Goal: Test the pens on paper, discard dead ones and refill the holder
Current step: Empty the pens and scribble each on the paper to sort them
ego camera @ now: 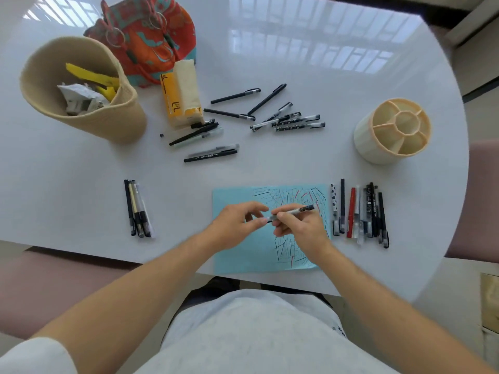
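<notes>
right hand (297, 228) grips a pen (293, 211) over the blue paper (237, 255); left hand (237, 225) fingers pinch its cap end. pull straight, steadying the barrel.

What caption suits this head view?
Both hands hold a pen over scribbled blue paper, holder empty.
</notes>
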Motion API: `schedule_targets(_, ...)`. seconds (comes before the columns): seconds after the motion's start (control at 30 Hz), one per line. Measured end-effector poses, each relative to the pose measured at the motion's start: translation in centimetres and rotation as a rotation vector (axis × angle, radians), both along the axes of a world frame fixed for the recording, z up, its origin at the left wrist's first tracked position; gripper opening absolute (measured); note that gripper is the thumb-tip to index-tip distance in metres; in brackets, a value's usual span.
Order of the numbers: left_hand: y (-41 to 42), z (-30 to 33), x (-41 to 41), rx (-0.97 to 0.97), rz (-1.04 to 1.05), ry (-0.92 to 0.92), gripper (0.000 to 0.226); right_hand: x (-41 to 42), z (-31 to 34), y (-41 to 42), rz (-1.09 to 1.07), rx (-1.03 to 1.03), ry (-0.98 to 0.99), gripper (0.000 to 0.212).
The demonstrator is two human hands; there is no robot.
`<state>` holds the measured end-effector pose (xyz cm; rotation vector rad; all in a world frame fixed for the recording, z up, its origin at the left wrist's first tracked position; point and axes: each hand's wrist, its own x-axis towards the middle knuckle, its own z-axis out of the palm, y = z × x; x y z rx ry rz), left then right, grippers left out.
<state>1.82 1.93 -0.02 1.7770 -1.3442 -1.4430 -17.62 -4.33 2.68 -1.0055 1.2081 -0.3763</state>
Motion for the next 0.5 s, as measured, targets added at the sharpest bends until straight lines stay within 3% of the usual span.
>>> schedule_targets(0.13,0.5,0.0,-0.5,0.035,-0.071,-0.037,0.009,-0.3,-0.4,1.9,-0.109,0.022,-0.024,0.021)
schedule_targets(0.3,0.5,0.5,-1.1,-0.135,-0.232,-0.332,0.016,0.2,-0.9,2.6,-0.273,0.020,0.033,0.017)
schedule_targets(0.37,1.0,0.2,0.0,-0.158,-0.191,-0.425,0.020,-0.8,-1.2,1.7,-0.405,0.000,0.074,0.019)
schedule_targets(0.5,2.7,-0.6,3.0,-0.205,-0.142,-0.538,0.018,-3.5,-1.9,-0.1,-0.293,-0.117,0.118,0.016)
